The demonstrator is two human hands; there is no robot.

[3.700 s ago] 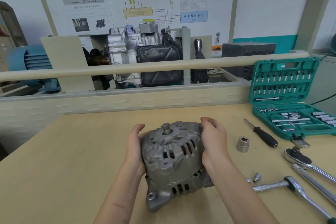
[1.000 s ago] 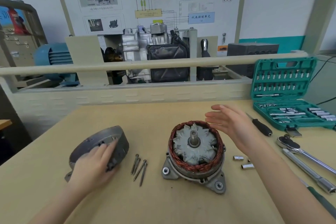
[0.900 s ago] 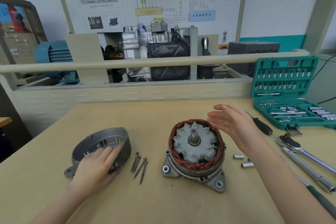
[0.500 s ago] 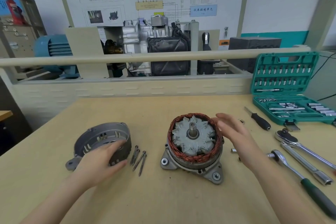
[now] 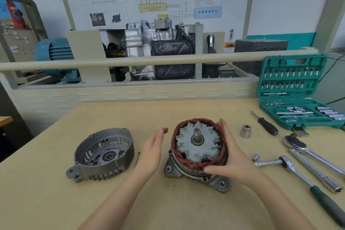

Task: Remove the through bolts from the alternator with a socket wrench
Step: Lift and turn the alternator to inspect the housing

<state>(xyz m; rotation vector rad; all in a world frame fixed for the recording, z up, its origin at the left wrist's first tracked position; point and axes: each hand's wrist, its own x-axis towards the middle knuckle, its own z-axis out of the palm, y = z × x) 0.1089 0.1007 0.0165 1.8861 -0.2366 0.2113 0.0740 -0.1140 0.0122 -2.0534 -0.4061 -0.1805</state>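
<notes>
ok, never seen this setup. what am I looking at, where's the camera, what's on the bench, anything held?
No robot: a person works with bare hands, filmed by one camera worn on the head, looking down. On the table stands the opened alternator, copper windings exposed. The right hand curls round its side; the left hand is open beside it, holding nothing. The removed housing cover lies to the left, with a bolt partly visible next to it. On the right lie a ratchet wrench, a loose socket, a screwdriver and an open green socket set.
</notes>
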